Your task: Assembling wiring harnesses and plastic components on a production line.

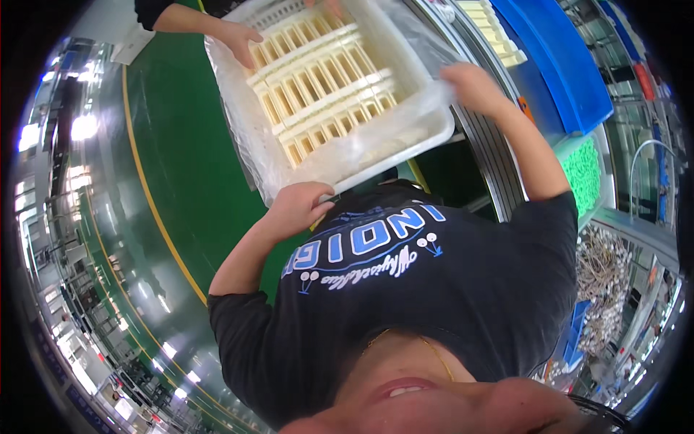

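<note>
A white plastic crate [442, 132] stands in front of me, lined with a clear plastic bag [347, 153]. Inside it lie rows of cream-coloured slotted plastic parts [318, 88]. At the crate's near left corner, my left hand [298, 207] is closed with fingers curled over the bag-covered rim. My right hand [473, 88], slightly blurred, grips the bag at the right side of the crate. Another person's hand [237, 42] reaches in from the far left and touches the parts. Part of a second hand shows at the crate's far edge.
Right of the crate runs a metal-railed bench [495, 155]. Beyond it are a large blue bin [560, 69], more cream parts [495, 29] and a container of small green pieces [580, 173]. A green floor [170, 145] with a yellow line lies to the left.
</note>
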The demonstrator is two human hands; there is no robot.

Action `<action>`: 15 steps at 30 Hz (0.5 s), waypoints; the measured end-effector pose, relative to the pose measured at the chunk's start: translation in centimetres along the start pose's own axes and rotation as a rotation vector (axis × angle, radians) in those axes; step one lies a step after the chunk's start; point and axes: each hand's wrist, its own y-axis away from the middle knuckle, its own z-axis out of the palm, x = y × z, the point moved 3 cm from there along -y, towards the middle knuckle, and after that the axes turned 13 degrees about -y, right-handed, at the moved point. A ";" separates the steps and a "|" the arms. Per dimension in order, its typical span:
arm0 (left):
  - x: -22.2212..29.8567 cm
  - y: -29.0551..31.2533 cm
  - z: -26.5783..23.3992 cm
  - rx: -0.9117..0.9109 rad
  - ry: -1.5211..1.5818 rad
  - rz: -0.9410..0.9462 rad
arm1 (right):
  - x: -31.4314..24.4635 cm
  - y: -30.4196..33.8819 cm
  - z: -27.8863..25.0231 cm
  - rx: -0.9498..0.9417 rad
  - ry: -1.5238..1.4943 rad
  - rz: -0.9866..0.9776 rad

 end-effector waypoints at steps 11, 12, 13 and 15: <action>-1.3 1.3 -0.7 0.393 -0.233 0.159 | -3.8 10.7 6.1 0.272 -0.232 0.268; -1.4 2.1 -0.4 0.394 -0.236 0.150 | -4.4 10.9 6.1 0.241 -0.175 0.131; -0.8 3.3 0.0 0.390 -0.267 0.208 | -4.4 11.5 6.2 0.243 -0.182 0.129; -0.8 5.3 1.2 0.387 -0.303 0.257 | -4.4 12.3 6.9 0.105 -0.036 0.073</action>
